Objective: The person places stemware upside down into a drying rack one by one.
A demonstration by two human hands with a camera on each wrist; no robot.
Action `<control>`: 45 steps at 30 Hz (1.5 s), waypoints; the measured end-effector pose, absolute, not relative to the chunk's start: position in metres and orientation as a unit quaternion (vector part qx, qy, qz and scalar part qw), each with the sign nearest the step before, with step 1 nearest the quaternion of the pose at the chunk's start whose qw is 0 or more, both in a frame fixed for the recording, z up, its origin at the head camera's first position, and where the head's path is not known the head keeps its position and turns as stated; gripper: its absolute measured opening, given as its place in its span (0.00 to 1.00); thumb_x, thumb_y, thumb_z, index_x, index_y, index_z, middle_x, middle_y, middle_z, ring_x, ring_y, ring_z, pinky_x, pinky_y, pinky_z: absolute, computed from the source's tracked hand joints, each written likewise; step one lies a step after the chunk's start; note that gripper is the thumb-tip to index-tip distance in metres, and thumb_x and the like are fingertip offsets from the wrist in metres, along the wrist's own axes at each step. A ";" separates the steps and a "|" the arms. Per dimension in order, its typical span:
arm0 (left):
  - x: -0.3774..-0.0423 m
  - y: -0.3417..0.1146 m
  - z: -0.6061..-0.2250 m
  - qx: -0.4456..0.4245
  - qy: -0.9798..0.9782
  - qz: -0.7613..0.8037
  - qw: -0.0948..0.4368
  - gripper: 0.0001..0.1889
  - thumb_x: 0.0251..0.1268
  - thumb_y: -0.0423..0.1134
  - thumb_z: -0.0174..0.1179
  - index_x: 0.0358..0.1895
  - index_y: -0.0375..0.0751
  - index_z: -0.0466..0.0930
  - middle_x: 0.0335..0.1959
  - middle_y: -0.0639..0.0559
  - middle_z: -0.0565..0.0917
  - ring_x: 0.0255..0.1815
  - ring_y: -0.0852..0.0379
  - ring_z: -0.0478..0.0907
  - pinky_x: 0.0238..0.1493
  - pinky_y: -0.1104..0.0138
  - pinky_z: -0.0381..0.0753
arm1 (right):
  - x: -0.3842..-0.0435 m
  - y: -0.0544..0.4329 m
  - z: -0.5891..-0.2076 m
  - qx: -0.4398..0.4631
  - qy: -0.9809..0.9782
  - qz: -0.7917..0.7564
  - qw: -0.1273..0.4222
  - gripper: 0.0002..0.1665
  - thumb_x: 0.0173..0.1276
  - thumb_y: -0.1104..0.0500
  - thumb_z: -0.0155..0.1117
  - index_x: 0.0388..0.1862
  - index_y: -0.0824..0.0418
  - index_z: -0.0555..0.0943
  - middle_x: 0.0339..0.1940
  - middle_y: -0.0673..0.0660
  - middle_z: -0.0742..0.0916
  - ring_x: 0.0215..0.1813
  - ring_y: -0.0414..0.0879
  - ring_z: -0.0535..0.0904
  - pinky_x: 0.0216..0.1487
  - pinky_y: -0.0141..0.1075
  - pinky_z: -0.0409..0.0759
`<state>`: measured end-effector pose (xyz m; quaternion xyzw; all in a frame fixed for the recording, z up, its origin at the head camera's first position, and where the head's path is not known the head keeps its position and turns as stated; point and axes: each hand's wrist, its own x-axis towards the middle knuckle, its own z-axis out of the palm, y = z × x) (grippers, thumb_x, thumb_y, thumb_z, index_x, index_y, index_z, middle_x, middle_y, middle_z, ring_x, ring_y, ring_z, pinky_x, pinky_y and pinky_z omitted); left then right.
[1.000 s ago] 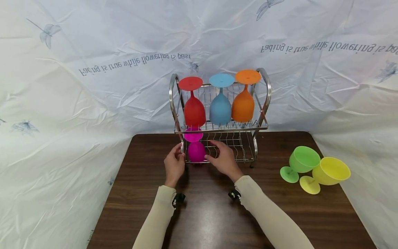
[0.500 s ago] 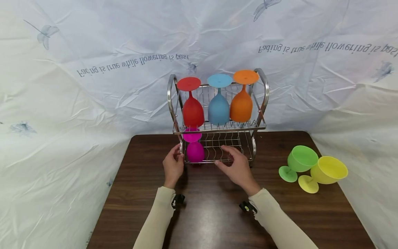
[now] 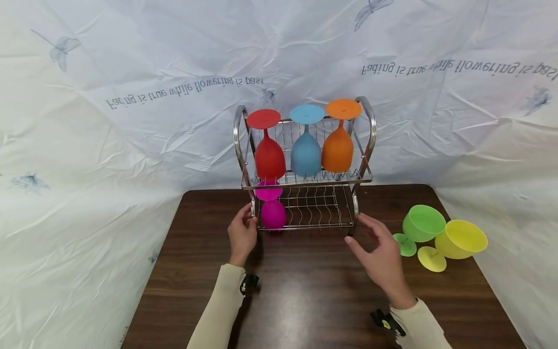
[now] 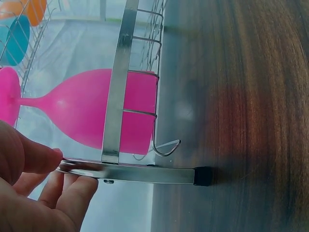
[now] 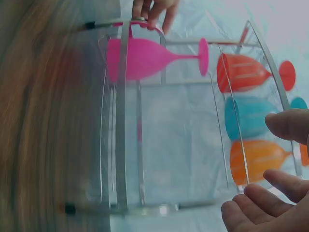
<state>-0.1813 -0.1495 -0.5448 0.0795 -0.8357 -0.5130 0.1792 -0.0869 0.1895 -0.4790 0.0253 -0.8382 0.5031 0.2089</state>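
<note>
Rack (image 3: 307,184) stands near the far edge of the surface (image 3: 301,300), pink cup (image 3: 273,214) inverted at lower left, red cup (image 3: 270,156), blue cup (image 3: 306,156), orange cup (image 3: 338,151) above. Left hand (image 3: 242,237) pinches its left side; right hand (image 3: 380,252), wide, is beside its right. Green cup (image 3: 424,225), yellow cup (image 3: 461,240) stand toward the right edge.

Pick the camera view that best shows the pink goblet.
Right wrist: the pink goblet shows its full length, though a rack bar crosses it. Left wrist, closer, crops the foot; head hides the stem.
</note>
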 end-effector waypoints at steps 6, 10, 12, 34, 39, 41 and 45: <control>-0.180 -0.150 -0.545 0.078 -0.834 -0.516 0.179 0.24 0.71 0.25 0.63 0.68 0.45 0.83 0.46 0.40 0.90 0.45 0.47 0.90 0.48 0.55 0.90 | -0.064 0.216 -0.475 -0.023 -0.839 0.497 0.223 0.38 0.59 0.68 0.82 0.70 0.58 0.81 0.70 0.60 0.84 0.67 0.22 0.73 0.62 0.13 0.71; -0.180 -0.150 -0.546 0.076 -0.835 -0.513 0.183 0.24 0.71 0.25 0.63 0.68 0.45 0.83 0.46 0.41 0.90 0.44 0.48 0.89 0.48 0.56 0.90 | -0.052 0.231 -0.475 -0.045 -0.829 0.504 0.240 0.39 0.58 0.72 0.81 0.70 0.62 0.81 0.68 0.51 0.84 0.66 0.25 0.75 0.60 0.13 0.75; -0.180 -0.150 -0.546 0.071 -0.838 -0.508 0.189 0.24 0.71 0.25 0.63 0.68 0.44 0.83 0.46 0.41 0.91 0.45 0.48 0.89 0.49 0.55 0.90 | -0.049 0.239 -0.477 -0.051 -0.820 0.507 0.260 0.40 0.56 0.74 0.80 0.69 0.64 0.81 0.65 0.46 0.85 0.65 0.27 0.77 0.58 0.13 0.76; -0.178 -0.149 -0.548 0.059 -0.841 -0.494 0.213 0.25 0.70 0.23 0.64 0.68 0.40 0.82 0.47 0.40 0.89 0.48 0.45 0.87 0.52 0.51 0.89 | -0.033 0.297 -0.493 -0.277 -0.716 0.543 0.341 0.34 0.60 0.68 0.80 0.66 0.58 0.84 0.58 0.40 0.86 0.58 0.33 0.82 0.52 0.14 0.78; -0.178 -0.148 -0.549 0.057 -0.842 -0.494 0.209 0.25 0.70 0.23 0.64 0.69 0.41 0.82 0.47 0.40 0.89 0.48 0.46 0.86 0.52 0.52 0.89 | -0.033 0.310 -0.498 -0.308 -0.649 0.591 0.367 0.34 0.57 0.70 0.80 0.65 0.58 0.84 0.57 0.43 0.85 0.60 0.37 0.82 0.53 0.15 0.79; -0.178 -0.148 -0.549 0.060 -0.844 -0.493 0.203 0.25 0.71 0.23 0.63 0.69 0.42 0.82 0.47 0.40 0.88 0.48 0.47 0.86 0.52 0.53 0.89 | -0.033 0.314 -0.501 -0.324 -0.639 0.591 0.371 0.35 0.57 0.69 0.81 0.65 0.56 0.84 0.57 0.42 0.84 0.60 0.37 0.82 0.55 0.16 0.79; -0.178 -0.147 -0.550 0.061 -0.845 -0.493 0.199 0.25 0.71 0.24 0.63 0.69 0.42 0.81 0.48 0.40 0.88 0.48 0.46 0.86 0.52 0.53 0.89 | -0.038 0.320 -0.506 -0.359 -0.655 0.556 0.364 0.38 0.59 0.65 0.81 0.69 0.51 0.81 0.60 0.41 0.81 0.63 0.36 0.80 0.62 0.21 0.79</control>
